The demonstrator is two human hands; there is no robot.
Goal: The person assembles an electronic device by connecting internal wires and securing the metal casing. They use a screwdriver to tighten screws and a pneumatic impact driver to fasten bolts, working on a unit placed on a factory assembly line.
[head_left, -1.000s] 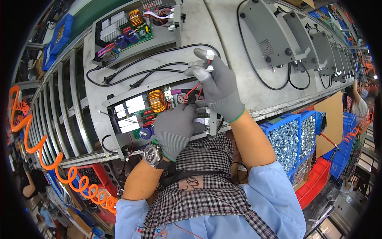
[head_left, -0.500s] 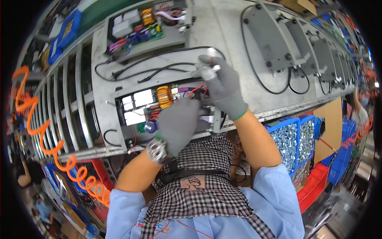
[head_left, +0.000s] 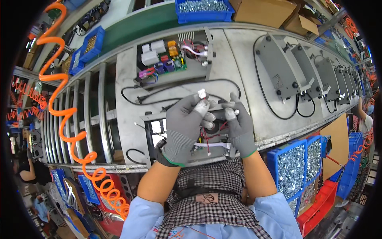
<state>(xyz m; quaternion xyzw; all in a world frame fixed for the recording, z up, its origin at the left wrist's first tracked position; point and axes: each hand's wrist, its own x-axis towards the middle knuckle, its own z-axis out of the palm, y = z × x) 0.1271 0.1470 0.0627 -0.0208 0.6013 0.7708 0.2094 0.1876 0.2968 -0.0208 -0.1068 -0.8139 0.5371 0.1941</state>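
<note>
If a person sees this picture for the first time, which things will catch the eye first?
Likely first the two grey-gloved hands at the centre: the left hand pinches a small white connector, and the right hand rests beside it over an open metal chassis. Next, the bright orange coiled hose on the left, then the blue bins of screws at lower right.

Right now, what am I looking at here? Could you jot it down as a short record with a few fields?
Place: metal assembly line bench
Left hand: grey glove, pinching a small white connector
Right hand: grey glove, fingertips beside the left hand's
Under the hands: open metal tray with circuit board and red and white wires
Behind it: second circuit board
Right side: row of grey housings with black cables
Near edge: blue bins of screws
Left side: orange coiled hose
</note>
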